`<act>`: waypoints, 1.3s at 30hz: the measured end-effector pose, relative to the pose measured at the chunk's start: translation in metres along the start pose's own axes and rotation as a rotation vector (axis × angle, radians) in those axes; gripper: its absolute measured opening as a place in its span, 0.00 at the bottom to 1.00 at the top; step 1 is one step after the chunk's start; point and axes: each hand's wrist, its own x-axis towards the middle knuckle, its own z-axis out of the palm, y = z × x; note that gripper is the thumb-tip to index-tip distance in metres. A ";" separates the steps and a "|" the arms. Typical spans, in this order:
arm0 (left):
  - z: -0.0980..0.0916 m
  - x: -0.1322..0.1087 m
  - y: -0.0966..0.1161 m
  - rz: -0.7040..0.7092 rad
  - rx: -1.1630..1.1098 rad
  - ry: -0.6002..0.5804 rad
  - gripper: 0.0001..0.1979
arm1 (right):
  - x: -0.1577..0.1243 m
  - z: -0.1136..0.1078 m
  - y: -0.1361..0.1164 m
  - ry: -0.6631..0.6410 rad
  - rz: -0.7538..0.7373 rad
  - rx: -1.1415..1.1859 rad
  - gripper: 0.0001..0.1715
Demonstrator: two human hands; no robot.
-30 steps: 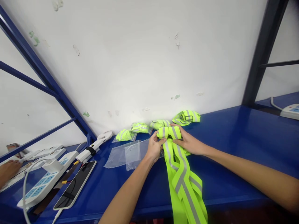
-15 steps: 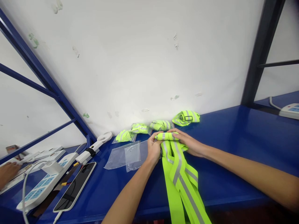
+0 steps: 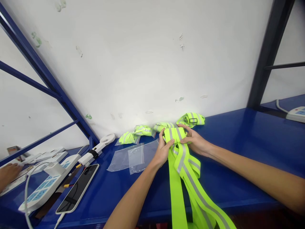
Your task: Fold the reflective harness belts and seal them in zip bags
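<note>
Between my two hands is a neon yellow reflective strap (image 3: 175,135) with grey stripes, its upper part folded into a flat roll. My left hand (image 3: 163,149) grips the roll's left side, thumb on the front. My right hand (image 3: 194,140) pinches the right side, fingers partly behind it. Loose strap ends hang down over the table's front edge. Behind my hands lie a rolled strap with a black buckle (image 3: 190,119) and several bagged yellow bundles (image 3: 143,130). Flat clear plastic bags (image 3: 125,156) lie left of my left hand.
A phone (image 3: 78,189) on a cable, a small white fan (image 3: 107,139) and a white power strip (image 3: 45,187) occupy the left side of the blue table (image 3: 228,149). Another person's hand (image 3: 9,175) shows at the far left. A white wall stands behind.
The roll has been turned up so its broad face shows, and both thumbs now press on its front. The hanging strap ends have swung to the right.
</note>
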 end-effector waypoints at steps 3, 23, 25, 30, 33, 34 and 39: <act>0.000 0.001 0.001 -0.079 -0.042 0.021 0.49 | -0.001 0.005 -0.002 0.006 0.003 0.023 0.37; 0.016 -0.006 -0.002 -0.102 -0.090 -0.136 0.32 | -0.007 0.011 0.002 0.077 -0.076 0.017 0.32; 0.016 -0.005 -0.001 -0.067 -0.074 -0.102 0.31 | -0.005 0.010 0.003 0.083 -0.077 0.018 0.32; 0.007 0.001 0.002 0.049 0.002 0.005 0.30 | 0.001 0.001 0.004 0.028 -0.113 -0.250 0.25; -0.001 0.004 0.004 0.083 0.053 0.048 0.27 | 0.003 -0.004 0.003 -0.068 -0.176 -0.413 0.24; -0.003 0.004 0.005 0.091 0.063 0.054 0.26 | 0.003 -0.005 0.002 -0.086 -0.200 -0.438 0.24; -0.004 0.004 0.005 0.087 0.043 0.019 0.22 | 0.000 -0.008 -0.001 -0.136 -0.190 -0.444 0.34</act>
